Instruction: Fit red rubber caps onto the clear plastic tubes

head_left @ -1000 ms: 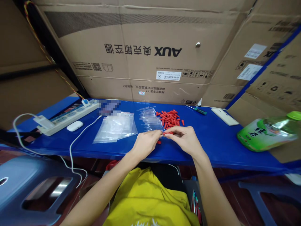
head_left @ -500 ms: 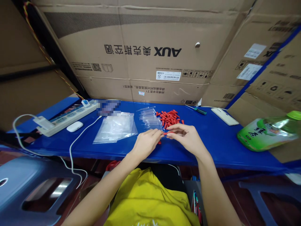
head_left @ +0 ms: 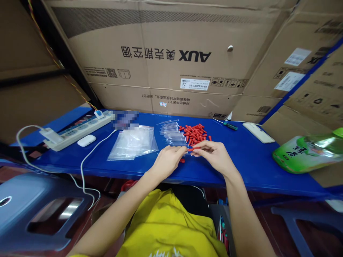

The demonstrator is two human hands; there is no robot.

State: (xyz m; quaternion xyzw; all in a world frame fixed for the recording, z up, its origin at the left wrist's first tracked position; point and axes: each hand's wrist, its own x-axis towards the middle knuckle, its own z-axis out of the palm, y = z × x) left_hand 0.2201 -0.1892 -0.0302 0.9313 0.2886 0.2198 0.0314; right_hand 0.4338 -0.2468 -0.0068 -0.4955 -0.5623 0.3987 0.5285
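Note:
My left hand is closed, fingers pinched around what looks like a clear dropper tube, mostly hidden in the grip. A red rubber bulb sits between the two hands, its narrow end at the left fingertips. Thumb and fingers of my right hand pinch the bulb's other end. Just beyond the hands lies a row of clear dropper tubes, side by side. A heap of red rubber bulbs is to their right. One loose red bulb rests beside my left fingers, partly covered.
Clear plastic bags lie left of the tubes on the blue table. Further left are a power strip, a white case and cables. A screwdriver, phone and green bottle are on the right. Cardboard stands behind.
The red bulb between my hands shows more fully, and my right fingers have shifted slightly right. The whole view has moved a little. Both hands keep their pinch.

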